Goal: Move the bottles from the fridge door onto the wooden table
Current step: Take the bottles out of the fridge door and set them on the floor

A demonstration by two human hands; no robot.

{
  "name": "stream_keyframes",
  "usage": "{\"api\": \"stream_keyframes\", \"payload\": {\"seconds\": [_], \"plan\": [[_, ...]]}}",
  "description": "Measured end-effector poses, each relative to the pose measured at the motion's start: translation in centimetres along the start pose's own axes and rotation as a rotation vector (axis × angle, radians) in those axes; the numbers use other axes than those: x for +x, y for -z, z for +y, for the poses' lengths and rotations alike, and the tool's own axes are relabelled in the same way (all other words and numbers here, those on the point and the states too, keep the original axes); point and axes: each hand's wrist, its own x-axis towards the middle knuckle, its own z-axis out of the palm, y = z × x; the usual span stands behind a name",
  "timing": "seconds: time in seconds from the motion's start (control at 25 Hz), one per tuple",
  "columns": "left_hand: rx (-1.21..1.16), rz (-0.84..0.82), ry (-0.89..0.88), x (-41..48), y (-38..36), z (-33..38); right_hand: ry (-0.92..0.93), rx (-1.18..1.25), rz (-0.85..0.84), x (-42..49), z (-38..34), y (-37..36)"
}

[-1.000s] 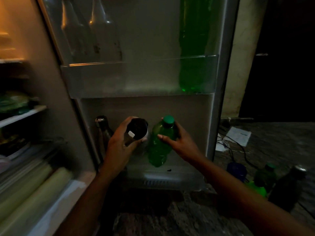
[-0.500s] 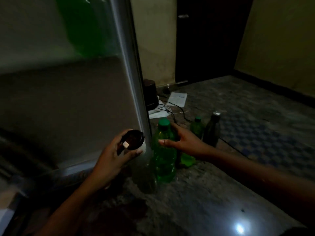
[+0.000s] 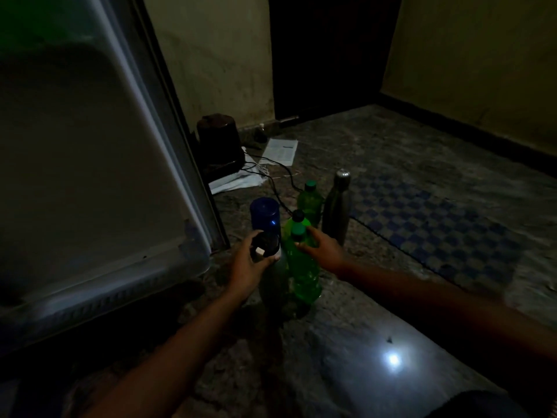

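My left hand (image 3: 245,267) grips the top of a dark-capped grey bottle (image 3: 272,285). Beside it, my right hand (image 3: 324,250) holds a green plastic bottle (image 3: 303,276) by its neck, under the green cap. Both bottles hang upright close to the stone floor, side by side. Just beyond them on the floor stand a blue container (image 3: 265,218), two more green bottles (image 3: 310,203) (image 3: 294,223) and a steel flask (image 3: 337,206). The open fridge door (image 3: 90,176) fills the left side. No wooden table is in view.
Dark room. A checked mat (image 3: 437,230) lies on the floor at right. Near the wall sit a dark appliance (image 3: 220,146), loose papers (image 3: 281,152) and cables. A bright light spot (image 3: 393,360) reflects off the floor in front.
Both bottles came out of the lower door shelf as I turned right. They now sit lower and nearer the cluster of bottles on the floor; both grips are unchanged.
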Motion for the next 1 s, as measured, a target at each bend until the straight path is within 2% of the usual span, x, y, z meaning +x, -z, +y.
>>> {"api": "stream_keyframes", "payload": {"seconds": [0.12, 0.28, 0.6, 0.8, 0.92, 1.0], "plan": [[-0.019, 0.107, 0.051, 1.2, -2.0, -1.0, -0.055, -0.007, 0.026, 1.8, 2.0, -0.3], [-0.075, 0.245, 0.149, 2.2, -4.0, -2.4, -0.039, -0.037, 0.056, 3.0, 3.6, -0.8], [-0.010, 0.131, 0.186, 4.3, -3.6, -4.8, -0.045, 0.025, 0.118, 3.6, 4.2, -1.4], [-0.032, -0.005, 0.244, 3.7, -3.0, -5.6, -0.090, -0.002, 0.191, 2.5, 4.3, -1.0], [-0.053, 0.024, 0.265, 2.9, -2.9, -5.6, -0.153, 0.026, 0.204, 0.9, 4.8, -1.1], [-0.076, 0.051, 0.306, 2.1, -2.8, -5.1, -0.179, 0.064, 0.146, -0.5, 4.1, -1.8]]}}
